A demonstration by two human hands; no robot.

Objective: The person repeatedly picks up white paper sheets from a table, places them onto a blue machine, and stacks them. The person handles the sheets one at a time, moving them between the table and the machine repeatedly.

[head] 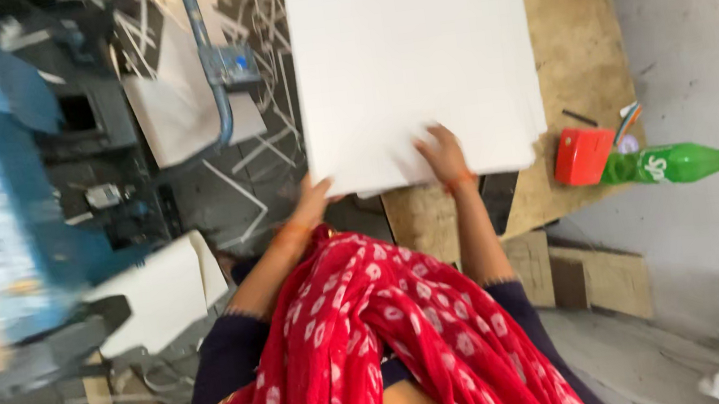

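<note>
My right hand (442,155) lies spread flat on a stack of large white sheets (411,61) resting on the wooden table (571,42). My left hand (314,196) grips the stack's near left corner. A red box (583,156) and green bottle (676,164) sit just right of the sheets.

White sheet (412,61), green bottle (676,164), red box (582,156), seemingly white-dotted red scarf (375,336).

A red scarf (375,336) with white dots drapes the front. Dark navy sleeves (232,347) reach the elbows. Orange thread bands (460,181) circle both wrists.
</note>
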